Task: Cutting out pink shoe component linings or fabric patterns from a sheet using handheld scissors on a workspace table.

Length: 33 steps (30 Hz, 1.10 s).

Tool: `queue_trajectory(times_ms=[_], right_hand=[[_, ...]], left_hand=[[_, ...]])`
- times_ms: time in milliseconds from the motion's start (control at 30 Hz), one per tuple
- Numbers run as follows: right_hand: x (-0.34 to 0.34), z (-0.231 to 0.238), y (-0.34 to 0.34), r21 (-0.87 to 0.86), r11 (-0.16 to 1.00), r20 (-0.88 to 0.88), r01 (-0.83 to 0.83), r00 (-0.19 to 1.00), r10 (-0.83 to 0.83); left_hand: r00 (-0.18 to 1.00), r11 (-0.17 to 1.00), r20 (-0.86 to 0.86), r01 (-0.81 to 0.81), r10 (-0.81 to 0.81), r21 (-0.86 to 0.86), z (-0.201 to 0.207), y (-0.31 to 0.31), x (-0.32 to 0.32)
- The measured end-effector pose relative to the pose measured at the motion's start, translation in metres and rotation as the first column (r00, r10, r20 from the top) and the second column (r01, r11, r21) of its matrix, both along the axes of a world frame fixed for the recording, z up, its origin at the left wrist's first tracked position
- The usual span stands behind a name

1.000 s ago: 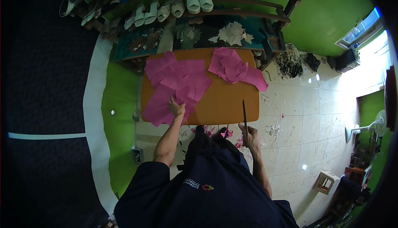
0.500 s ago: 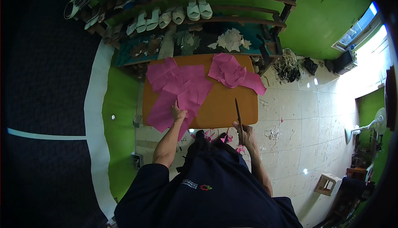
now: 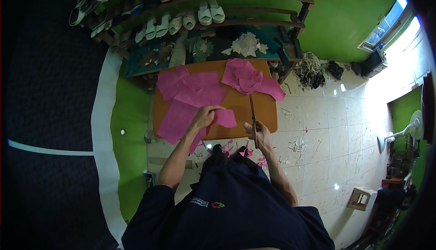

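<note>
My left hand [image 3: 204,117] pinches a small pink sheet piece [image 3: 226,118] by its edge, lifted over the near part of the orange-brown table [image 3: 239,129]. Beneath and beyond that hand spread larger pink sheets [image 3: 175,119], overlapping on the table's left half. Long dark scissors [image 3: 254,116] are in my right hand [image 3: 260,134], at the table's near right edge. Their blades point away from me and look closed together; a brown handle lies at the fingers. A heap of cut pink pieces [image 3: 244,76] lies at the far right of the table, just beyond the scissors' tip.
Behind the table stands a shoe rack [image 3: 254,19] with several sandals and shoes. Its low shelf carries cream scraps [image 3: 247,44] and grey-green scraps [image 3: 200,49]. Pink offcuts [image 3: 246,151] lie by my feet. Right, on the tiled floor, are a shred pile [image 3: 310,70] and a white fan [image 3: 411,125].
My left hand has lifted a small pink piece off the sheets and moved right and slightly away from me. My right hand has shifted slightly left with the scissors.
</note>
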State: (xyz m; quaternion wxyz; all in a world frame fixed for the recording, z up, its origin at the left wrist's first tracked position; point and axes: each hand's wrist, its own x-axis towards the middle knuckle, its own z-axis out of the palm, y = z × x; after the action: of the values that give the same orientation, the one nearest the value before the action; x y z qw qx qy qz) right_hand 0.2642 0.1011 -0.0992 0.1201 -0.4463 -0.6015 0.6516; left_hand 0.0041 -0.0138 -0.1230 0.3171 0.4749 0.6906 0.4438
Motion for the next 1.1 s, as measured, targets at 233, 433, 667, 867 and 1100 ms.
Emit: queue_trajectory(times_ms=[233, 433, 667, 867, 1100], right_hand=[[-0.022, 0.015, -0.003, -0.082, 0.986, -0.484, 0.148, 0.858, -0.169], [-0.022, 0.057, 0.003, -0.073, 0.947, -0.520, 0.312, 0.799, -0.303], [-0.027, 0.067, 0.011, 0.063, 0.956, -0.590, 0.287, 0.783, -0.197], [-0.023, 0.068, 0.005, 0.036, 0.984, -0.436, 0.172, 0.889, -0.139], [-0.012, 0.065, -0.018, 0.147, 0.989, -0.277, 0.008, 0.960, 0.034]], left_hand=[[0.867, 0.900, -0.444, -0.012, 0.227, 0.435, 0.043, 0.043, 0.058], [0.901, 0.972, 0.366, -0.218, 0.233, -0.082, 0.087, 0.010, 0.100], [0.428, 0.949, 0.902, -0.303, 0.054, 0.087, 0.075, 0.033, 0.105], [0.596, 0.850, 0.794, -0.476, 0.122, 0.227, 0.108, 0.062, 0.075], [0.649, 0.789, 0.726, -0.560, 0.229, 0.252, 0.135, 0.081, 0.052]])
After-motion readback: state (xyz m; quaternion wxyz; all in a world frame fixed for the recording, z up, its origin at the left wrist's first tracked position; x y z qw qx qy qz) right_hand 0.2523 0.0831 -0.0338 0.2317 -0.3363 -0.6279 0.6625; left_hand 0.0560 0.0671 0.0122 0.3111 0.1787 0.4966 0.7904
